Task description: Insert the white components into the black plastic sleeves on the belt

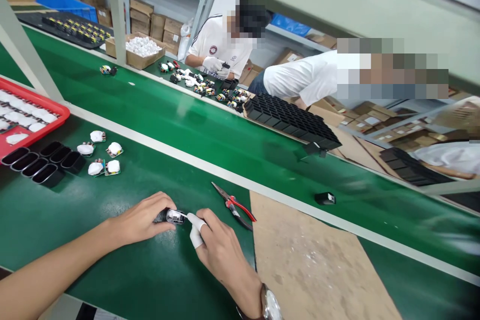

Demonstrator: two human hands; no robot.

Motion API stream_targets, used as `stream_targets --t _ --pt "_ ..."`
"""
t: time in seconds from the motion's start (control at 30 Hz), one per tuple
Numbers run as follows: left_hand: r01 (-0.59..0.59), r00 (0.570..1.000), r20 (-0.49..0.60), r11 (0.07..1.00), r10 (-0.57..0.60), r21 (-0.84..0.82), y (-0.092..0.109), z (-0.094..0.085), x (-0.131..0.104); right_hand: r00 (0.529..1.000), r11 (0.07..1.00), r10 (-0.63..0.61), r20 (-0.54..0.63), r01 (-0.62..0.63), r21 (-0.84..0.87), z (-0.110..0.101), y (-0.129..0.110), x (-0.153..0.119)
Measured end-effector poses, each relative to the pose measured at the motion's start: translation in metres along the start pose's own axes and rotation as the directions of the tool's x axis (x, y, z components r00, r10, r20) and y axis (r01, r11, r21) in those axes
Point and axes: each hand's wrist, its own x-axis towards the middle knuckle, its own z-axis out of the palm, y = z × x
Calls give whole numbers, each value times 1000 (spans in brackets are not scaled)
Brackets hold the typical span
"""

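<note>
My left hand (150, 217) is closed around a small black oval housing (165, 216), thumb and fingers on its sides. In the housing's open end a white filling and part of a circuit board (175, 217) show. White finger cots cover the thumb and index finger of my right hand (217, 242), which are pinched together at the housing's right edge. Something thin and white runs from those fingertips to the opening; its kind is not clear. Several circuit boards with white tops (113, 166) lie to the left, beside upright empty black housings (47, 172).
Red-handled long-nose pliers (232, 205) and a cardboard sheet (311, 265) lie to the right. A red tray (56, 110) stands at far left. Beyond runs a green conveyor belt (168, 115) carrying a black housing (324, 198). Co-workers (225, 42) are at the far side.
</note>
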Motion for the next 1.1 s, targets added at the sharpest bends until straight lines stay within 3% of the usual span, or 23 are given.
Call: stream_targets --t 0.17,0.4,0.53,0.7,0.77,0.9,0.97,1.03,1.1 --pt "-19 1000 -6 1000 19 6 -1 0 0 998 998 -59 11 58 27 1 1 7" --pt "-31 999 -5 999 32 44 -1 1 0 987 987 -128 95 137 -89 -18 -1 15" --pt "-67 998 -7 993 68 93 0 -2 -1 1000 999 -20 18 21 -30 -15 13 3" --pt "-340 937 -31 930 347 142 -1 -4 2 987 971 147 -62 -156 -183 10 44 -14" --pt "-369 925 -35 918 378 143 -1 -2 1 984 962 166 -68 -177 -210 20 53 -14" --pt "-261 963 -38 955 268 139 -2 3 -3 983 955 162 -81 -177 -238 30 58 -11" --pt "-188 976 -107 981 191 39 0 5 -2 982 953 158 -106 -180 -243 31 55 -12" --pt "-58 977 -213 973 10 -221 2 4 4 982 959 137 -132 -165 -232 31 49 -14" --pt "94 934 -239 830 -264 -549 6 -1 12 984 969 96 -151 -127 -210 31 44 -17"
